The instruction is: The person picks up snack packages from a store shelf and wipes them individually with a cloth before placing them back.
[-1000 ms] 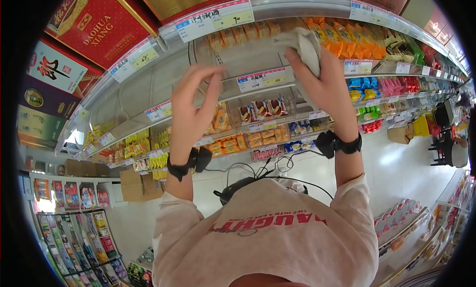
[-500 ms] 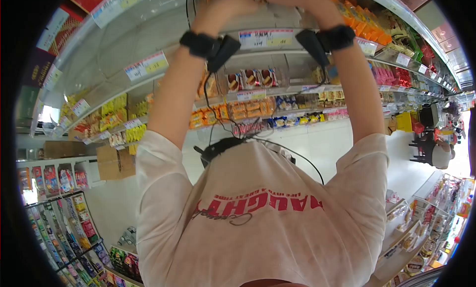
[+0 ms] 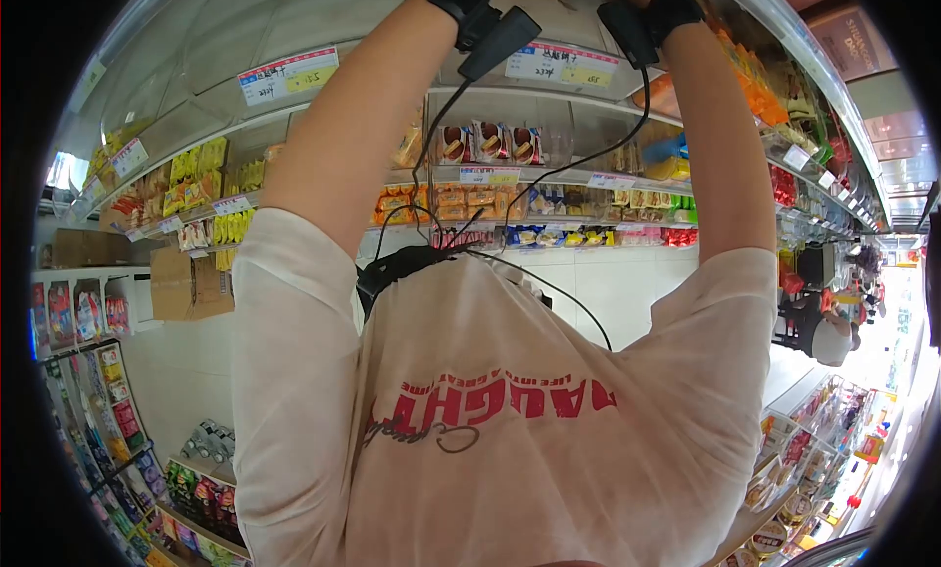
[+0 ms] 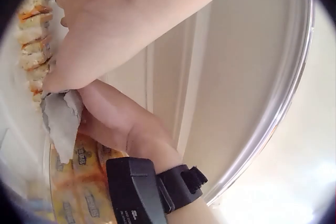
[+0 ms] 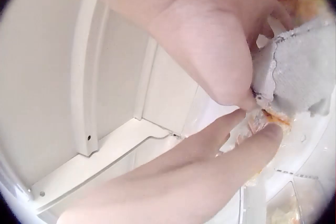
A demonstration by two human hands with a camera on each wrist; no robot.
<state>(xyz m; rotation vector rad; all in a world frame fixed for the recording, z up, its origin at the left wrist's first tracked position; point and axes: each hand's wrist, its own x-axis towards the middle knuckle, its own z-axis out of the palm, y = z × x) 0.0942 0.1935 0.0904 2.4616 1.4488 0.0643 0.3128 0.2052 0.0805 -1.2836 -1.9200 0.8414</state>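
Note:
My right hand holds a grey cloth, bunched at its fingers and hanging down in the left wrist view. My left hand reaches in close beside it, thumb and a finger extended and apart, with fingertips at a clear and orange wrapper. In the left wrist view, a row of wrapped pastries runs beyond the left hand. Yellow-orange packs lie below the cloth. In the head view, both hands are largely cut off at the top edge.
A pale shelf panel with raised ribs fills much of the right wrist view. Below are a price label, a lower shelf with chocolate-pie packs and black cables. A cardboard box stands at left.
Both hands have moved up and forward from over the shelf front to near the head view's top edge, and closer together. The view has shifted too.

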